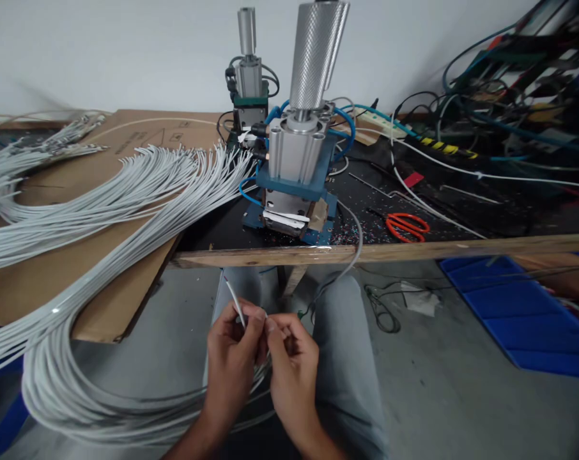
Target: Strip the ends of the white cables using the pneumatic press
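Observation:
My left hand (pixel 234 348) is closed around a white cable (pixel 234 299), whose cut end sticks up past the fingers with a dark tip. Beside it, my right hand (pixel 292 358) pinches at the same spot, thumb and fingertips meeting those of the left. What lies between the right fingertips is mostly hidden, though it looks like a thin cable end. A thick bundle of white cables (pixel 102 409) loops from the left, below the table edge, and runs up to both hands over the lap.
On the table (pixel 265 257) stands a pneumatic press (pixel 296 147), with a second press (pixel 249 80) behind it. Orange-handled scissors (pixel 407 227) lie to the right. Cardboard (pixel 121 319) carries more white cables (pixel 160 185). A blue bin (pixel 524 319) sits on the floor at right.

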`<state>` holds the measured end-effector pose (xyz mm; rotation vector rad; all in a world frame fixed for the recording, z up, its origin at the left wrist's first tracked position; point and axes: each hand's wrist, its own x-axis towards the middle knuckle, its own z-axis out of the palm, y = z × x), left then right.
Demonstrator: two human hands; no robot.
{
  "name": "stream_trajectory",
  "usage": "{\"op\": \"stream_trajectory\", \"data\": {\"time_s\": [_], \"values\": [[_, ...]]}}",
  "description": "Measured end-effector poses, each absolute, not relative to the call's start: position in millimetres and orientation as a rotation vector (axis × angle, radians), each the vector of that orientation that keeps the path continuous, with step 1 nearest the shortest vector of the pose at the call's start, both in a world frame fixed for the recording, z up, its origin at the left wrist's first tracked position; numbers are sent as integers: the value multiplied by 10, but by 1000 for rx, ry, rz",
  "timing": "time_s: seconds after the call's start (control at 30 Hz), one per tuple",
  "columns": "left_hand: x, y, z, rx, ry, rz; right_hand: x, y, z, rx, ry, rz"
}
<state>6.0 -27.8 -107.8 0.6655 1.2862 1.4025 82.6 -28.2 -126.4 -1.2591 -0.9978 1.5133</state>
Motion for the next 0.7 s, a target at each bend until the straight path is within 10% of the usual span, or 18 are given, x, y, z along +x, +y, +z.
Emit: {"op": "stream_trajectory", "data": {"time_s": [0.7], "values": [[-31, -239, -1017, 650, 1254, 1236, 792, -272, -1222, -1229, -989, 1483]]}}
